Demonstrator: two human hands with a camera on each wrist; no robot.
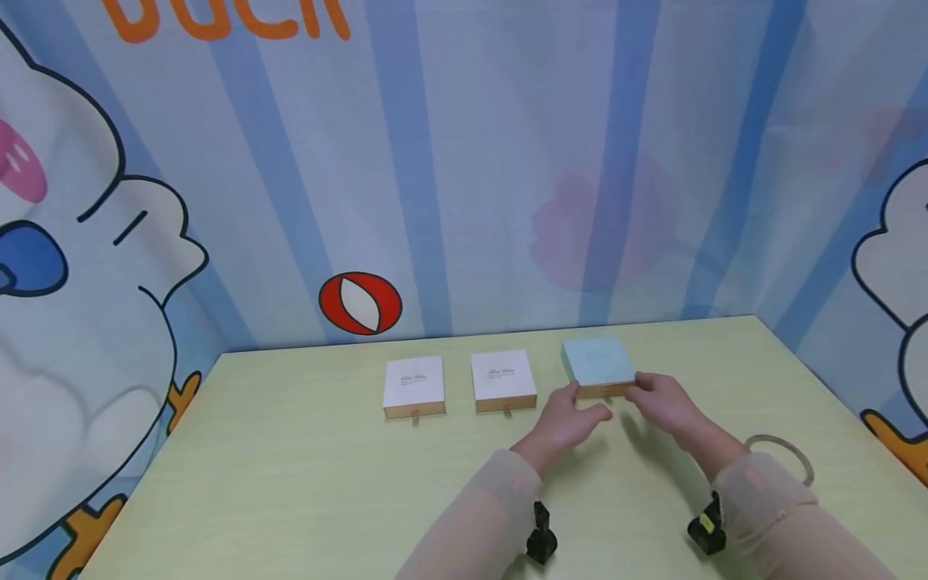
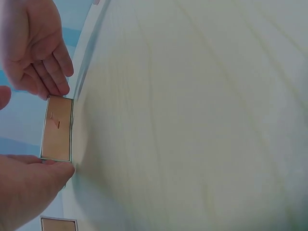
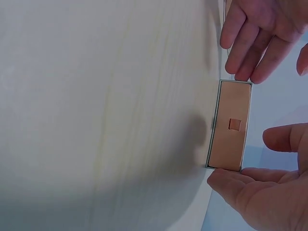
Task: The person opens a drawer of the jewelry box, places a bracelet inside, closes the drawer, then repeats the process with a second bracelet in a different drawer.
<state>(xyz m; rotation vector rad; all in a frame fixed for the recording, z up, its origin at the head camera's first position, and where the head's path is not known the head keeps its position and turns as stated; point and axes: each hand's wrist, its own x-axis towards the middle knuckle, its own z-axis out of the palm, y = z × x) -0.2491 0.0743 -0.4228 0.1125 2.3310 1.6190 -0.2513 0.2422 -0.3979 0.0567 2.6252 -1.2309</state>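
Ahead of me hangs the blue-striped cartoon backdrop (image 1: 500, 161), and below it spreads the pale wood-grain table (image 1: 312, 483). My forearms reach across in light sleeves (image 1: 474, 515), each with a black wrist camera (image 1: 541, 538) strapped on. My left hand (image 1: 561, 423) lies along the left side of the light-blue drawer box (image 1: 598, 361), my right hand (image 1: 667, 405) along its right side; the fingers of both are fairly straight, tips touching the narrow sides, and both thumbs stand well away from it, so I have it between my hands, not pinched. The box is toward the back of the table, right-hand end of a row, its tan front facing me; it appears to rest on the wood. To its left stand the middle white drawer box (image 1: 503, 376) and, beyond that, the left white drawer box (image 1: 414, 385), neither touched. I'd judge the step in hand to be settling the blue one squarely; it looks slightly farther back than its neighbours. The next move seems to call for light, even pressure from both sides, then a level release without brushing the small pull tab (image 3: 235, 124) on its front.
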